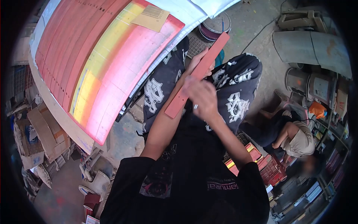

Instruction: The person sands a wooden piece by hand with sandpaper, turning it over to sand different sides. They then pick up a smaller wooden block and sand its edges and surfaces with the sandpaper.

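Observation:
A long, flat, reddish-brown strip [210, 61] slants across my lap, with small holes near its lower end. My left hand [198, 62] grips it from beneath at the upper half, the fingers partly hidden behind it. Over its middle lies my right hand [203, 98], with a ring on one finger. Its fingers are bent and pressed together against the strip's face, and the fingertips are smeared by motion. Whatever may be in them cannot be made out.
To the left, a table carries a row of similar red strips [69, 48], a pink-and-yellow painted panel [115, 71] and a cardboard label [151, 18]. A paint bucket [216, 28] stands beyond my knees. Another person [298, 138] sits at right, near a red crate [273, 170].

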`<state>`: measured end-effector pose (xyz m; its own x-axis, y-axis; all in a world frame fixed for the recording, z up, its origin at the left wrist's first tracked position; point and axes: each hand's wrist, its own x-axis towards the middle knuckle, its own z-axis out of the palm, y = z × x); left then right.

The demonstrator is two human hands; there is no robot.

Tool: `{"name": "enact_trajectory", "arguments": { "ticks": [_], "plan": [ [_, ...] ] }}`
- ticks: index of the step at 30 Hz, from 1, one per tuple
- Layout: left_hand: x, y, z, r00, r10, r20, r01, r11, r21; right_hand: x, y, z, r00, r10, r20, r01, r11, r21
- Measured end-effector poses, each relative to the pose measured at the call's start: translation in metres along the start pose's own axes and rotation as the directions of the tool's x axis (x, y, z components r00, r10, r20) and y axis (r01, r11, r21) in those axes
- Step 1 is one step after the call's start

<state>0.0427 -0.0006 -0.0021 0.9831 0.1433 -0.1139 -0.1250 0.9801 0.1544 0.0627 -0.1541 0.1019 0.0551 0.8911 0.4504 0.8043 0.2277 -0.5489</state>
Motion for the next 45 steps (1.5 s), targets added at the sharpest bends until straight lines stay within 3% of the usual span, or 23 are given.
{"name": "enact_trajectory", "arguments": {
  "ticks": [3, 5, 9, 10, 13, 14, 17, 18, 19, 21, 22, 24, 26, 27, 29, 30, 33, 35, 37, 40, 43, 45],
  "plan": [
    [-0.003, -0.003, 0.006, 0.997, 0.069, -0.016, -0.069, 0.997, -0.017, -0.001, -0.024, -0.007, 0.986, -0.113, 0.123, 0.099, 0.989, 0.112],
    [-0.004, -0.002, 0.006, 0.999, 0.042, -0.027, -0.042, 0.999, 0.001, -0.003, 0.008, -0.003, 0.987, -0.139, 0.078, 0.138, 0.990, 0.014],
    [0.006, -0.007, -0.029, 0.983, 0.055, -0.174, -0.058, 0.998, -0.015, 0.013, 0.050, -0.009, 0.992, 0.127, -0.020, -0.129, 0.971, -0.202],
    [0.005, -0.006, -0.019, 0.977, 0.035, -0.211, -0.037, 0.999, -0.008, 0.008, 0.046, -0.005, 0.997, 0.073, -0.008, -0.073, 0.987, -0.142],
    [-0.002, -0.005, -0.007, 0.997, 0.069, -0.017, -0.069, 0.997, -0.016, -0.008, -0.003, -0.007, 0.992, -0.094, 0.080, 0.091, 0.995, 0.041],
    [0.001, -0.004, -0.018, 0.988, 0.063, 0.139, -0.061, 0.998, -0.017, -0.006, -0.009, -0.011, 0.989, -0.107, 0.098, 0.104, 0.994, 0.032],
    [0.001, -0.003, -0.008, 0.999, 0.051, -0.005, -0.051, 0.997, 0.058, -0.009, 0.023, -0.014, 0.990, -0.119, 0.077, 0.123, 0.992, -0.038],
    [-0.002, -0.001, 0.001, 0.987, 0.080, -0.142, -0.040, 0.963, 0.267, -0.006, 0.043, -0.016, 0.997, -0.064, 0.046, 0.066, 0.997, -0.026],
    [-0.004, -0.002, -0.005, 0.998, 0.037, -0.043, -0.030, 0.989, 0.143, 0.002, 0.051, -0.021, 0.998, 0.037, 0.041, -0.031, 0.990, -0.140],
    [-0.003, 0.001, -0.012, 0.985, -0.007, 0.172, 0.023, 0.996, -0.089, 0.004, 0.048, -0.016, 0.997, 0.075, -0.028, -0.079, 0.983, -0.167],
    [0.001, -0.004, 0.003, 0.961, 0.172, -0.217, -0.098, 0.945, 0.312, 0.001, 0.038, -0.014, 1.000, 0.012, -0.012, -0.014, 0.992, -0.127],
    [-0.005, 0.000, 0.019, 0.981, 0.138, -0.139, -0.119, 0.983, 0.138, -0.009, 0.004, -0.013, 0.995, -0.071, 0.064, 0.071, 0.997, 0.002],
    [-0.004, -0.002, 0.013, 0.991, 0.120, -0.058, -0.119, 0.993, 0.016, -0.008, -0.005, -0.018, 0.985, -0.128, 0.114, 0.127, 0.992, 0.015],
    [-0.001, -0.001, -0.001, 0.995, 0.097, -0.002, -0.097, 0.993, 0.063, -0.008, 0.005, -0.022, 0.978, -0.157, 0.134, 0.158, 0.987, 0.002],
    [0.001, 0.000, -0.024, 0.994, 0.050, 0.100, -0.066, 0.985, 0.161, -0.008, 0.036, -0.019, 0.997, -0.063, 0.032, 0.067, 0.990, -0.126],
    [0.002, -0.003, -0.016, 0.993, 0.100, -0.063, -0.089, 0.983, 0.163, 0.003, 0.040, -0.022, 1.000, 0.029, -0.003, -0.029, 0.982, -0.186],
    [-0.004, 0.000, -0.002, 0.997, 0.049, -0.061, -0.046, 0.998, 0.039, -0.008, 0.016, -0.017, 0.996, -0.087, 0.023, 0.088, 0.995, -0.043],
    [-0.005, -0.002, 0.007, 0.993, 0.105, -0.057, -0.105, 0.994, 0.009, -0.010, -0.013, -0.019, 0.982, -0.155, 0.105, 0.149, 0.987, 0.061],
    [-0.003, -0.003, 0.003, 0.994, 0.110, 0.006, -0.110, 0.994, -0.002, -0.007, -0.003, -0.023, 0.979, -0.171, 0.115, 0.167, 0.985, 0.040],
    [-0.001, -0.003, 0.000, 0.986, 0.135, -0.095, -0.113, 0.972, 0.206, 0.001, 0.034, -0.025, 1.000, 0.018, 0.004, -0.018, 0.987, -0.160],
    [-0.006, -0.001, 0.007, 0.992, 0.058, -0.111, -0.055, 0.998, 0.032, -0.004, 0.007, -0.022, 0.997, -0.076, 0.025, 0.077, 0.996, -0.033],
    [-0.003, -0.002, 0.006, 0.995, 0.090, -0.031, -0.089, 0.996, 0.021, -0.011, -0.020, -0.021, 0.987, -0.121, 0.103, 0.116, 0.992, 0.053]
  ]
}}
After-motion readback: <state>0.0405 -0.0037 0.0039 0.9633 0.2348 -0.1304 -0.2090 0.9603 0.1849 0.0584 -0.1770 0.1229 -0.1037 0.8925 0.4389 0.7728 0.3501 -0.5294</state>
